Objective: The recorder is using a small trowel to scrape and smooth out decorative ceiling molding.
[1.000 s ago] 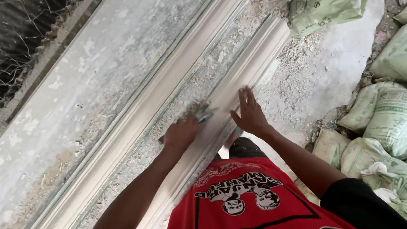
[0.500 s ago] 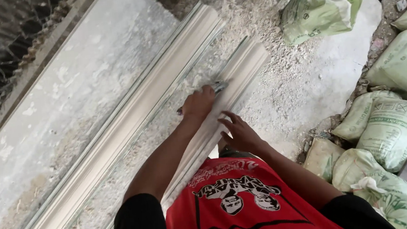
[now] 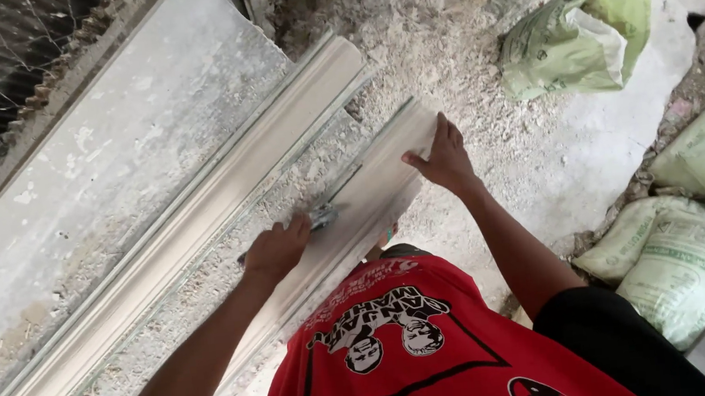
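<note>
On the dusty floor [image 3: 556, 161], head view, only cam I've got: a long pale moulding strip [image 3: 370, 196] lies diagonal, long axis running from lower left up to upper right, its far end by the rubble pile [image 3: 404, 21]. A second, longer moulding length [image 3: 199, 213] runs parallel just beside it on the left, w/ a flat grey slab [image 3: 106, 144] beyond that. My left hand [image 3: 275, 248] is clenched round a small metal scraper [image 3: 323, 218], blade end touching the strip's left edge approx mid-length. Right hand [image 3: 443, 159] is released, fingers spread flat, pressing on the strip's upper right end, i.e. further along the axis than the left. So the strip sits directly under both hands; left is nearer the body, right nearer the far end. Red shirt [image 3: 418, 347] fills the bottom of frame. Green-white sacks [image 3: 685, 252] stacked at right, well apart from the strip, another crumpled sack [image 3: 578, 38] top right. Can't tell what the scraper blade looks like, partly hidden by the hand.
</note>
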